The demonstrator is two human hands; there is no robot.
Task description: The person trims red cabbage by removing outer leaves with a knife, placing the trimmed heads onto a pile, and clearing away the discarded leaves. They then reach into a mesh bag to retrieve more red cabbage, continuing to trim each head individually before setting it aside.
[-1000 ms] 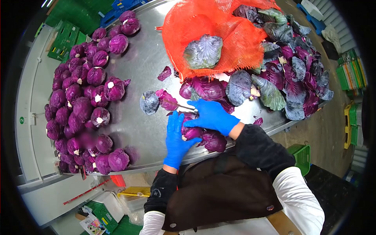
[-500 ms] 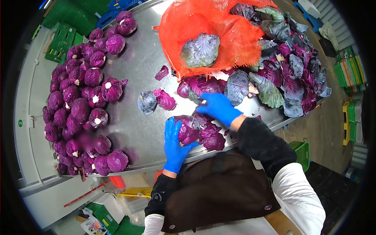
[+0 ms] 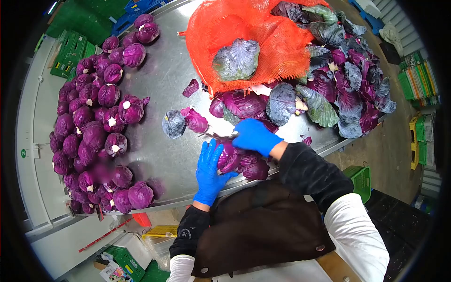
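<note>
My left hand, in a blue glove, rests with fingers stretched out against the left side of a red cabbage near the table's front edge. My right hand, also gloved, is closed around a knife, whose thin blade points left just above the cabbage. Loose purple leaves lie to the cabbage's right, under my right wrist. Behind my hands, more cabbages sit at the mouth of an orange mesh sack.
Many trimmed red cabbages crowd the left of the metal table. A heap of outer leaves covers its right end. A few stray leaves lie mid-table. A green crate stands below at right.
My right hand has moved slightly left and turned, bringing the knife blade into view over the cabbage. My left hand stays on the cabbage. The whole view has shifted a little.
</note>
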